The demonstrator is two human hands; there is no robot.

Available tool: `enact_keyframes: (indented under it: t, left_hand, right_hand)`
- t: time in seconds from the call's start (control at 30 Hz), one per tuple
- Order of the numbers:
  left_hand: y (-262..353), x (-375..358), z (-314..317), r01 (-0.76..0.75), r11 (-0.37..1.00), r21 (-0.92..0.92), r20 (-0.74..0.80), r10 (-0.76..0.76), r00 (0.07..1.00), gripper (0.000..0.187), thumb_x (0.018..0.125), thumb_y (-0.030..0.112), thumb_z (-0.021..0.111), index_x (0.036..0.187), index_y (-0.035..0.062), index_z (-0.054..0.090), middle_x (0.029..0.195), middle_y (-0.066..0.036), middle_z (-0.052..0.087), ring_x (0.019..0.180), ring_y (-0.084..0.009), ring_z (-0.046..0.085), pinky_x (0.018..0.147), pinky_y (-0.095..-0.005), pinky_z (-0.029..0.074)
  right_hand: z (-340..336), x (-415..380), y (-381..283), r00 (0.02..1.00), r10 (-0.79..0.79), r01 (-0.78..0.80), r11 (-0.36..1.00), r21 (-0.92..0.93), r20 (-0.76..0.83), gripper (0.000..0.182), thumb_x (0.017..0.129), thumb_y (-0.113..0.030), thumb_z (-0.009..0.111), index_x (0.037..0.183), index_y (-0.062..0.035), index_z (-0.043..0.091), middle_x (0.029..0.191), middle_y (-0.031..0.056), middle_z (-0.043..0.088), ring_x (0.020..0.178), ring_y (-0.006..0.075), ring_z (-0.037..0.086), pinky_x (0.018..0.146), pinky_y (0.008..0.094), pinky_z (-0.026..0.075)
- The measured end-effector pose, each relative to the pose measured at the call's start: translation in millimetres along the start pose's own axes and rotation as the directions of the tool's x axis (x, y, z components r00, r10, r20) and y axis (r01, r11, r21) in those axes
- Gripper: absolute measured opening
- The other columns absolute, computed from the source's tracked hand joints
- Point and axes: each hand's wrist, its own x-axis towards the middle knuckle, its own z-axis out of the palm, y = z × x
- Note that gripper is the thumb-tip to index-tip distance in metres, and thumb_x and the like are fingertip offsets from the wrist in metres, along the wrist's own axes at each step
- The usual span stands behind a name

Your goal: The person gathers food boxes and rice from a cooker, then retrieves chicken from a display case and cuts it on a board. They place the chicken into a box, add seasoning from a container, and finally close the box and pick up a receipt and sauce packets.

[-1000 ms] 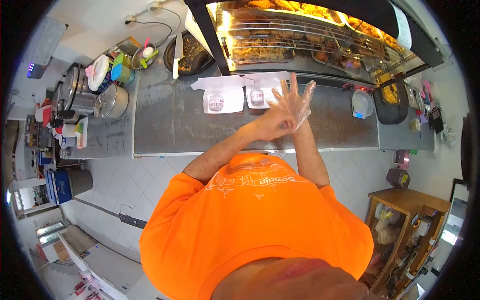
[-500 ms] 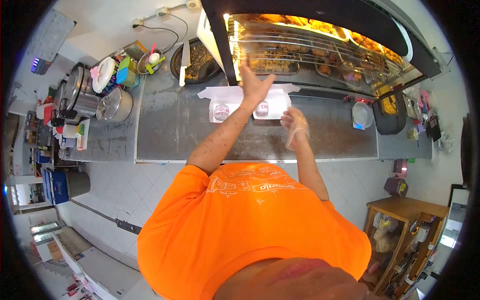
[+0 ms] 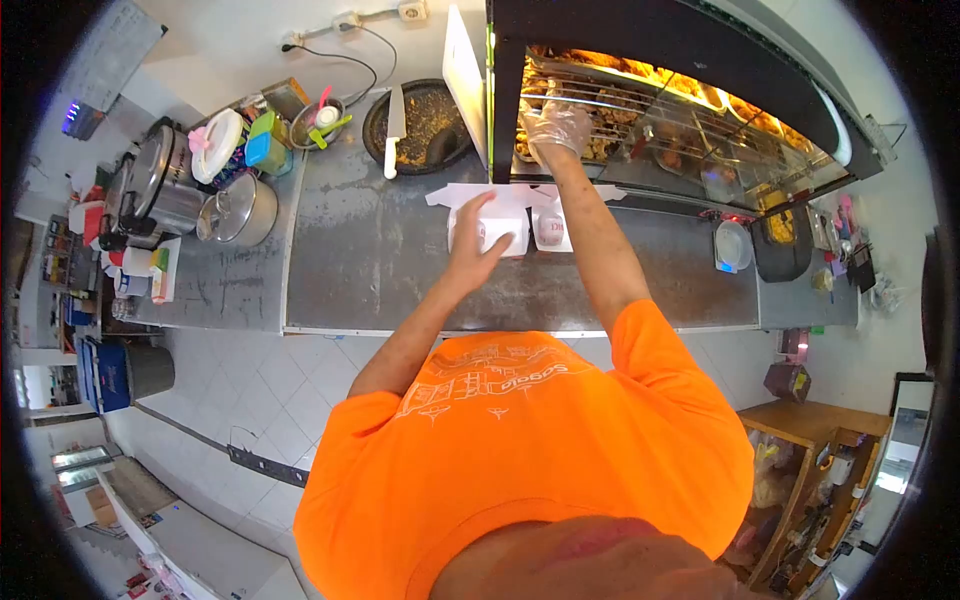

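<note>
Our right hand (image 3: pixel 556 127), gloved, is inside the warmer (image 3: pixel 660 110) on the fried pieces (image 3: pixel 610 115); can't tell if it grips any. Our left hand (image 3: pixel 474 243) hovers open-fingered over 2 open boxes (image 3: pixel 503 228) on the counter (image 3: pixel 360 250).

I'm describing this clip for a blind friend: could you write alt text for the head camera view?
Seen from above, a person in an orange shirt reaches the gloved right hand into a lit display case of fried food, while the bare left hand hovers over an open white takeaway box on a steel counter.
</note>
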Motion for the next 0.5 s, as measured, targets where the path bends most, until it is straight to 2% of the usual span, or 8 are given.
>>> enact_keyframes:
  t: [0.1,0.23,0.3,0.33,0.37,0.43,0.47,0.5]
  left_hand:
    - [-37,-53,-33,0.319,0.943,-0.094,-0.029,-0.323,0.946,0.059,0.082,0.015,0.067,0.133,0.0088,0.039,0.130,-0.011,0.048,0.124,-0.0237,0.042,0.099,-0.0421,0.033]
    - [-56,-105,-68,0.464,0.883,-0.066,-0.092,-0.468,0.879,0.057,0.083,0.014,0.066,0.133,0.0108,0.040,0.128,-0.010,0.050,0.121,-0.0229,0.045,0.094,-0.0408,0.038]
    - [-68,-116,-76,0.533,0.843,-0.076,-0.112,-0.538,0.835,0.056,0.083,0.014,0.065,0.133,0.0109,0.040,0.128,-0.010,0.050,0.120,-0.0225,0.045,0.092,-0.0399,0.039]
    - [-76,-123,-77,0.546,0.832,-0.100,-0.144,-0.555,0.819,0.054,0.084,0.014,0.065,0.132,0.0111,0.041,0.127,-0.010,0.051,0.119,-0.0219,0.046,0.091,-0.0392,0.039]
    - [-78,-126,-78,0.558,0.821,-0.123,-0.174,-0.572,0.802,0.053,0.084,0.014,0.064,0.132,0.0113,0.042,0.126,-0.010,0.051,0.118,-0.0213,0.047,0.091,-0.0386,0.040]
    - [-77,-122,-78,0.556,0.822,-0.123,-0.163,-0.570,0.805,0.051,0.084,0.013,0.064,0.131,0.0113,0.043,0.126,-0.009,0.052,0.118,-0.0209,0.047,0.090,-0.0376,0.040]
    - [-75,-118,-77,0.552,0.825,-0.122,-0.158,-0.565,0.810,0.050,0.085,0.013,0.063,0.130,0.0112,0.044,0.125,-0.009,0.052,0.117,-0.0206,0.047,0.089,-0.0366,0.041]
    - [-75,-113,-75,0.556,0.822,-0.126,-0.155,-0.570,0.807,0.050,0.085,0.013,0.063,0.130,0.0112,0.044,0.125,-0.009,0.052,0.117,-0.0206,0.047,0.089,-0.0366,0.041]
  right_hand:
    - [7,6,-9,0.995,0.072,-0.075,0.997,-0.037,-0.062,0.066,0.080,-0.061,0.053,0.120,-0.0097,0.059,0.108,0.0161,0.065,0.098,0.0291,0.064,0.087,0.0426,0.048]
    - [22,10,2,0.997,0.071,-0.071,0.997,-0.019,-0.037,0.063,0.075,-0.055,0.063,0.116,-0.0076,0.061,0.097,0.0175,0.067,0.094,0.0292,0.065,0.084,0.0434,0.050]
    - [13,6,5,0.981,0.176,-0.154,0.964,0.218,-0.082,0.063,0.068,-0.046,0.075,0.114,-0.0055,0.061,0.089,0.0186,0.068,0.086,0.0315,0.066,0.079,0.0420,0.052]
    - [16,3,5,0.950,0.253,-0.165,0.904,0.394,-0.184,0.062,0.063,-0.036,0.080,0.112,-0.0037,0.061,0.090,0.0191,0.068,0.083,0.0335,0.066,0.074,0.0394,0.054]
    - [-17,-1,-2,0.938,0.341,-0.327,0.804,0.497,0.065,0.058,0.066,-0.035,0.078,0.110,-0.0011,0.060,0.091,0.0189,0.068,0.081,0.0302,0.067,0.073,0.0374,0.053]
    - [-3,-4,8,0.941,0.335,-0.244,0.564,0.789,0.052,0.049,0.067,-0.022,0.079,0.109,-0.0026,0.061,0.094,0.0148,0.067,0.081,0.0231,0.065,0.072,0.0360,0.053]
    - [13,-4,14,0.941,0.335,-0.246,0.568,0.786,0.053,0.049,0.067,-0.022,0.079,0.109,-0.0026,0.061,0.094,0.0148,0.067,0.081,0.0231,0.065,0.072,0.0360,0.053]
    - [38,-3,22,0.936,0.338,-0.036,0.383,0.923,-0.104,0.044,0.067,-0.013,0.078,0.107,-0.0025,0.061,0.099,0.0124,0.065,0.081,0.0216,0.064,0.073,0.0343,0.053]
